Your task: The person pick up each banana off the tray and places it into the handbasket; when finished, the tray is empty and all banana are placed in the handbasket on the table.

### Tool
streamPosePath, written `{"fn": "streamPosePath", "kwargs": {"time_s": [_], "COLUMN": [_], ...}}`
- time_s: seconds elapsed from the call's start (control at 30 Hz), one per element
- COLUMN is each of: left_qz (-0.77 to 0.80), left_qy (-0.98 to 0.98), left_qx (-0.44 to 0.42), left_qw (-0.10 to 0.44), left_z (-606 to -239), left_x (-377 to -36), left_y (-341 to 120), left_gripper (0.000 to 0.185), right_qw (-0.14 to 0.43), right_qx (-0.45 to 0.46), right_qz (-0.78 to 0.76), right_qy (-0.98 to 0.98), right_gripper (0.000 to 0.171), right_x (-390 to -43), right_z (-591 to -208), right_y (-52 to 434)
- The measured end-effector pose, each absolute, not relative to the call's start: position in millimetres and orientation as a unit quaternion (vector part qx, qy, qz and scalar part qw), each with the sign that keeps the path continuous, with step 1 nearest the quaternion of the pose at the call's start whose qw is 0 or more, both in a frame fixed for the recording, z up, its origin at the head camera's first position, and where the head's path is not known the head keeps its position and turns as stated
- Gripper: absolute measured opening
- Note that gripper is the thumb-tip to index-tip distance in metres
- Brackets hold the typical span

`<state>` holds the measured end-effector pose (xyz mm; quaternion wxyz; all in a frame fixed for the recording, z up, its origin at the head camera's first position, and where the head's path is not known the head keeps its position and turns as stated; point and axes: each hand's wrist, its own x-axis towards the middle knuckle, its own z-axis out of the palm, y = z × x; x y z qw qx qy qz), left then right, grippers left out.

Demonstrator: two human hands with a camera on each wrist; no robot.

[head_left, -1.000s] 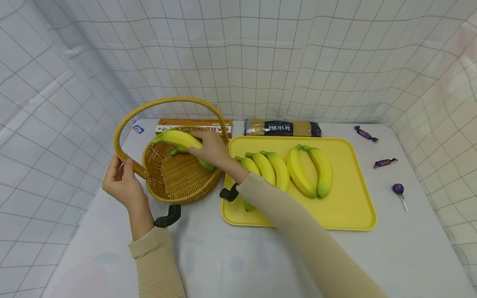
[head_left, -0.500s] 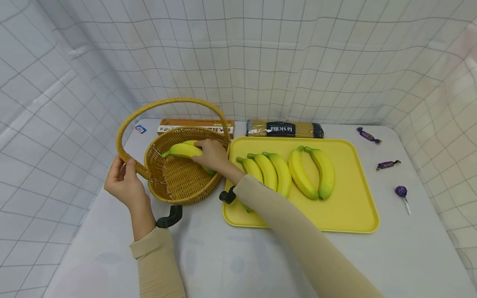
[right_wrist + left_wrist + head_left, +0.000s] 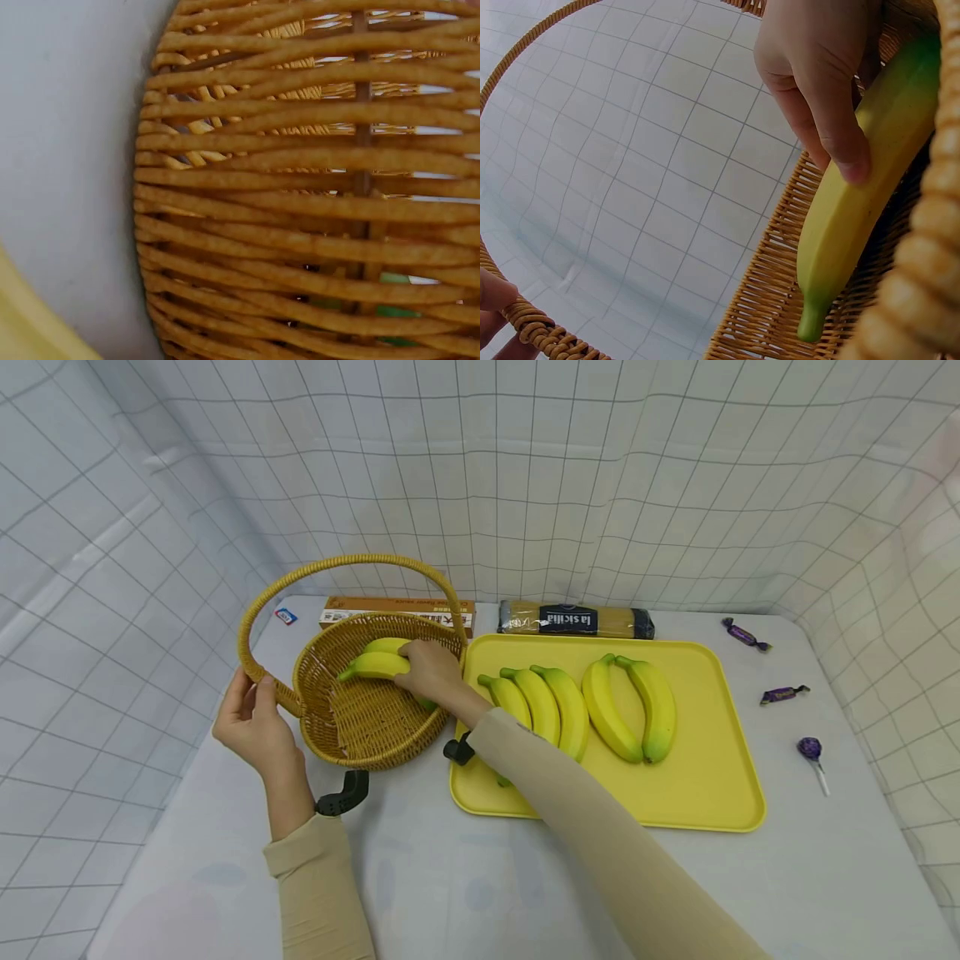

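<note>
Left hand (image 3: pixel 251 718) pinching the wicker basket (image 3: pixel 352 739) handle at its base, right hand (image 3: pixel 429 670) curled round a banana (image 3: pixel 375 666) inside the basket, left wrist view showing fingers (image 3: pixel 840 142) over it, right wrist view only weave, yellow tray (image 3: pixel 705 793) beyond.

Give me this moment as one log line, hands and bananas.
right hand: grips banana inside wicker basket | left hand: holds basket handle | yellow tray: five bananas

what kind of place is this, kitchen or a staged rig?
Likely a staged recording booth, not a kitchen: a white grid-patterned cloth backdrop wraps round a covered table, with props laid out, among them a yellow tray and wicker basket.
</note>
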<state>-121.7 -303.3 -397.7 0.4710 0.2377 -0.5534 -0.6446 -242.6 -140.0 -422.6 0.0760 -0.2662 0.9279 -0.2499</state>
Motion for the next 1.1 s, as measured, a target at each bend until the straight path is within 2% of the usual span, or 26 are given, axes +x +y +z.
{"fn": "streamPosePath", "kwargs": {"time_s": [0.27, 0.6, 0.8, 1.0, 1.1], "left_qz": [-0.644, -0.647, -0.647, -0.650, -0.652], "left_qy": [-0.557, -0.549, -0.550, -0.548, -0.547], "left_qx": [0.234, 0.241, 0.239, 0.237, 0.236], "left_qw": [0.468, 0.471, 0.471, 0.469, 0.468], "left_z": [-398.2, -395.8, -396.3, -394.9, -394.1], "left_x": [-122.4, -121.0, -121.3, -120.0, -119.5], "left_y": [-303.4, -302.2, -302.3, -300.5, -299.9], "left_gripper": [0.027, 0.025, 0.026, 0.027, 0.027], "right_qw": [0.078, 0.080, 0.067, 0.051, 0.038], "right_qx": [-0.258, -0.258, -0.258, -0.265, -0.271], "right_qz": [-0.246, -0.254, -0.242, -0.245, -0.245], "right_qy": [0.931, 0.929, 0.933, 0.931, 0.930], "right_gripper": [0.040, 0.015, 0.017, 0.027, 0.023], "right_x": [-243.0, -243.4, -243.2, -241.4, -239.6], "right_z": [-421.2, -424.6, -425.6, -426.2, -427.2], "right_y": [-140.5, -142.5, -142.8, -141.6, -140.7]}}
